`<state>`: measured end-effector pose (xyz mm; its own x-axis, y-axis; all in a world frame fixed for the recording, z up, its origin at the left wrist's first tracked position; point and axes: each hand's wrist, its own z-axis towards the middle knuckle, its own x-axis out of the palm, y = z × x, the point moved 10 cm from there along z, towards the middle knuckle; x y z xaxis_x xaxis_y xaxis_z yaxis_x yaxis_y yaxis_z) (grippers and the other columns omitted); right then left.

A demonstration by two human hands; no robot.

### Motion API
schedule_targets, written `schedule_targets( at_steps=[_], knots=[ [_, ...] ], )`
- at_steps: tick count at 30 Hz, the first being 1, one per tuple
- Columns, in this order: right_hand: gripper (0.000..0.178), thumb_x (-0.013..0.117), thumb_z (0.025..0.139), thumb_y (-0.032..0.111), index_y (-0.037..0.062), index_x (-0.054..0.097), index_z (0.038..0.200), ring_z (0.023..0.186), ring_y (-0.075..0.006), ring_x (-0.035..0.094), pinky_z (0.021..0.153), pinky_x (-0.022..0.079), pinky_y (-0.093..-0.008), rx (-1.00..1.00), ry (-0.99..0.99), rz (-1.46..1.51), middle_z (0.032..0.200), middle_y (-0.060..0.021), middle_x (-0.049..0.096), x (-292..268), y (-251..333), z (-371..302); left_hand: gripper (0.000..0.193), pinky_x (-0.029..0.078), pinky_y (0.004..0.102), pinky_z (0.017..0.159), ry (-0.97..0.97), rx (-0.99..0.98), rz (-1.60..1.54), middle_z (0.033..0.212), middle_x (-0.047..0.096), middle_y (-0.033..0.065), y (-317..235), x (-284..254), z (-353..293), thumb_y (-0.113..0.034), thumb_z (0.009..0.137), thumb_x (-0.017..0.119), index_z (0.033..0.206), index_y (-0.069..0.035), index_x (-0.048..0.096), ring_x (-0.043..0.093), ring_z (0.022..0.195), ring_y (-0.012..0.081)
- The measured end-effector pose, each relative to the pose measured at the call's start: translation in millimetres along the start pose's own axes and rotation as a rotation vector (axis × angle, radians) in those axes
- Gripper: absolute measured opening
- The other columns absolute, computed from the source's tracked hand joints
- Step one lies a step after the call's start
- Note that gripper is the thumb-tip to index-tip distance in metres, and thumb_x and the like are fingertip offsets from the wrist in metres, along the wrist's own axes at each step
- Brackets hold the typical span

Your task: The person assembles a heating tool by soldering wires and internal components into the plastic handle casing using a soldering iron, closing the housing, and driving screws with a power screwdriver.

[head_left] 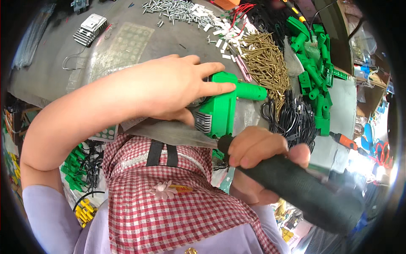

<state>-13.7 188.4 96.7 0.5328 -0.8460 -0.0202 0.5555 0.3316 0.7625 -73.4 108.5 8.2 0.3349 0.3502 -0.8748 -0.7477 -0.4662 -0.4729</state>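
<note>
My left hand (188,82) reaches across from the left, its fingers and thumb gripping a green plastic tool housing (222,109). The housing has a round handle (251,90) pointing right and a grey finned metal piece (203,122) at its near left side. Closed in my right hand (263,152) is a dark electric screwdriver (306,190), its back end blurred. The screwdriver's nose lies at the near edge of the housing; whether its tip touches a screw cannot be made out.
Brass-coloured screws (265,57) lie heaped beyond the housing, beside silver screws (177,10) and small white pieces (224,31). Black cables (296,120) and green housings (315,70) crowd the right. At the far left is a finned metal block (90,28). An orange-and-black tool (347,141) lies farther right.
</note>
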Motion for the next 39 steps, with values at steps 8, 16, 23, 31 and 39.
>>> schedule_targets(
  at_steps=[8, 16, 23, 31, 39],
  knots=[
    [0.069, 0.069, 0.084, 0.038, 0.0103, 0.035, 0.137, 0.054, -0.0236, 0.056, 0.047, 0.047, -0.0343, 0.086, 0.135, 0.094, 0.077, -0.0130, 0.060, 3.4, -17.2, 8.4, 0.070, 0.051, 0.0408, 0.078, -0.218, -0.066, 0.103, 0.131, 0.047, 0.0112, 1.8, 2.8, -0.8, -0.016, 0.071, 0.070, 0.135, -0.028, 0.046, 0.056, 0.092, 0.0299],
    [0.093, 0.070, 0.081, 0.046, 0.0091, 0.015, 0.145, 0.054, -0.0230, 0.056, 0.047, 0.047, -0.0344, 0.011, 0.168, -0.145, 0.081, -0.0137, 0.060, 8.9, -9.3, -1.6, 0.075, 0.048, 0.0398, 0.077, -0.234, -0.173, 0.146, 0.130, 0.047, 0.0104, 1.0, 1.9, -9.2, -0.012, 0.066, 0.071, 0.135, -0.028, 0.046, 0.054, 0.089, 0.0290],
    [0.099, 0.058, 0.083, 0.061, 0.0054, 0.006, 0.147, 0.048, -0.0158, 0.050, 0.046, 0.045, -0.0305, -0.102, -0.367, -0.170, 0.071, -0.0072, 0.053, -43.5, 15.9, 39.4, 0.071, 0.045, 0.0364, 0.077, -0.164, -0.019, 0.005, 0.125, 0.049, 0.0091, -14.9, 0.8, -14.6, -0.014, 0.064, 0.070, 0.132, -0.027, 0.052, 0.052, 0.092, 0.0265],
    [0.070, 0.051, 0.092, 0.051, 0.0067, 0.026, 0.141, 0.055, -0.0279, 0.054, 0.054, 0.047, -0.0424, 0.137, -0.229, -0.142, 0.074, -0.0168, 0.057, -46.1, -41.3, 35.6, 0.046, 0.045, 0.0358, 0.076, -0.074, 0.026, -0.095, 0.128, 0.051, 0.0091, -10.0, 7.2, -9.6, -0.023, 0.069, 0.068, 0.115, -0.025, 0.063, 0.052, 0.093, 0.0245],
    [0.068, 0.068, 0.085, 0.033, 0.0131, 0.031, 0.140, 0.059, -0.0311, 0.059, 0.055, 0.049, -0.0434, 0.204, 0.298, 0.167, 0.082, -0.0189, 0.062, -34.4, -66.8, 60.0, 0.042, 0.045, 0.0359, 0.077, -0.091, 0.076, -0.048, 0.127, 0.052, 0.0066, -11.9, 8.0, -10.1, -0.024, 0.069, 0.068, 0.110, -0.025, 0.063, 0.052, 0.094, 0.0257]
  ],
)
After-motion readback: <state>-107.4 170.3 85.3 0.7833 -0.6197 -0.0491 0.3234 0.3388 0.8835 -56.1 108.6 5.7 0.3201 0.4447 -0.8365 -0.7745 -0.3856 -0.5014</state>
